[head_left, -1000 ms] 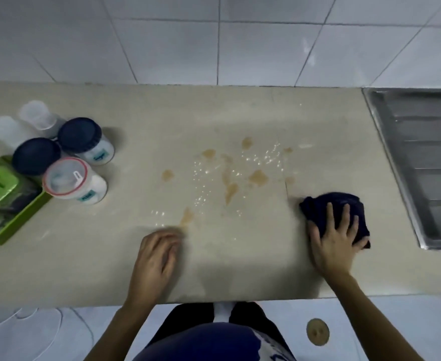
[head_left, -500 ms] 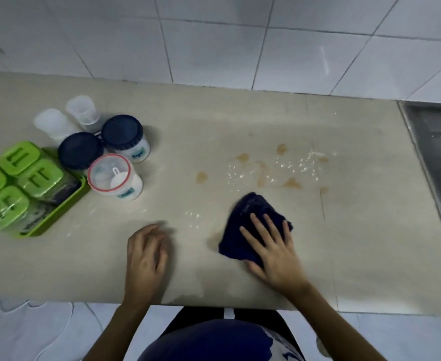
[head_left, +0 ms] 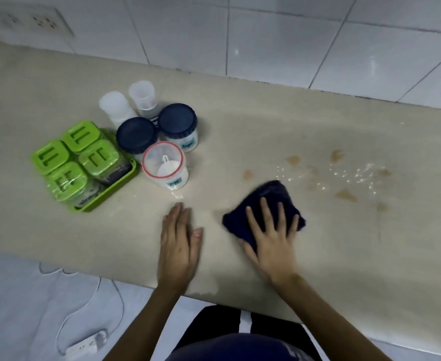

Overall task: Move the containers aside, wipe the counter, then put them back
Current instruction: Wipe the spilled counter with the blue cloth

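Observation:
My right hand (head_left: 271,238) presses flat on a dark blue cloth (head_left: 271,198) on the beige counter (head_left: 240,131). Brown stains and wet specks (head_left: 344,178) lie to the cloth's right. My left hand (head_left: 179,241) rests flat on the counter, fingers together, holding nothing. At the left stand the containers: two jars with dark blue lids (head_left: 136,135) (head_left: 177,121), a clear jar with a red rim and a white scoop inside (head_left: 163,162), two frosted plastic jars (head_left: 115,106) (head_left: 142,95), and a green tray of green-lidded boxes (head_left: 79,157).
A white tiled wall (head_left: 266,35) runs behind the counter, with a socket plate (head_left: 32,20) at the top left. Below the counter's front edge a white power strip with cable (head_left: 86,345) lies on the floor.
My right hand slid the cloth leftward from beside the sink across the stained patch to the middle of the counter. The view shifted left; the sink has left the frame. My left hand stayed flat.

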`<action>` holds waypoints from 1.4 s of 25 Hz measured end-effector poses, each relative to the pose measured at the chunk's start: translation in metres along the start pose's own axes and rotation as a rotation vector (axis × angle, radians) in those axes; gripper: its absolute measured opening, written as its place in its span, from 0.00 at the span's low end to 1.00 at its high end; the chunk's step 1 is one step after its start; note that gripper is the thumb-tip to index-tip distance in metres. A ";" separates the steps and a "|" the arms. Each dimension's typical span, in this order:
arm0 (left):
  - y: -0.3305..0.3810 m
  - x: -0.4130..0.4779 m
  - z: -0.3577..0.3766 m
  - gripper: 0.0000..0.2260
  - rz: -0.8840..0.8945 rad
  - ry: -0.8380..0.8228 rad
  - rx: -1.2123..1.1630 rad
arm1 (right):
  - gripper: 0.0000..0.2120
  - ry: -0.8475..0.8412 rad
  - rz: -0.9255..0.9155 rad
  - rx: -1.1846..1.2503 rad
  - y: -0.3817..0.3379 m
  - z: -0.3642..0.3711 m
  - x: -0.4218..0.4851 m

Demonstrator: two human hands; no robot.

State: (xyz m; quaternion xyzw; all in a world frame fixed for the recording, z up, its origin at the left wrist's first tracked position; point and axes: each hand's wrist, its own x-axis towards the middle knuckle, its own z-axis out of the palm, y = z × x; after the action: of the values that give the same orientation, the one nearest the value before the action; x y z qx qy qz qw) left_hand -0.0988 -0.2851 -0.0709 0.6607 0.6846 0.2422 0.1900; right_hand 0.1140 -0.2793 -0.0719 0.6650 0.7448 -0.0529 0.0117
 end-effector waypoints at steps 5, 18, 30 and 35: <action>0.005 0.003 0.002 0.23 -0.144 0.139 -0.175 | 0.32 -0.024 -0.340 -0.029 -0.002 -0.010 0.017; 0.001 0.007 -0.002 0.22 -0.132 0.139 -0.138 | 0.33 -0.008 0.180 0.099 0.034 -0.005 0.036; -0.002 0.003 -0.003 0.21 -0.104 0.113 -0.108 | 0.36 -0.012 0.488 0.107 0.148 -0.017 0.025; 0.004 0.003 -0.006 0.22 -0.071 0.058 -0.075 | 0.31 -0.005 0.024 0.069 0.038 -0.005 0.050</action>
State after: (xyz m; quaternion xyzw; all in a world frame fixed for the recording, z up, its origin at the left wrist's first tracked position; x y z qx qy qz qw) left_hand -0.0989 -0.2827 -0.0636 0.6210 0.7035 0.2798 0.2030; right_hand 0.1457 -0.2254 -0.0736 0.6738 0.7345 -0.0801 -0.0085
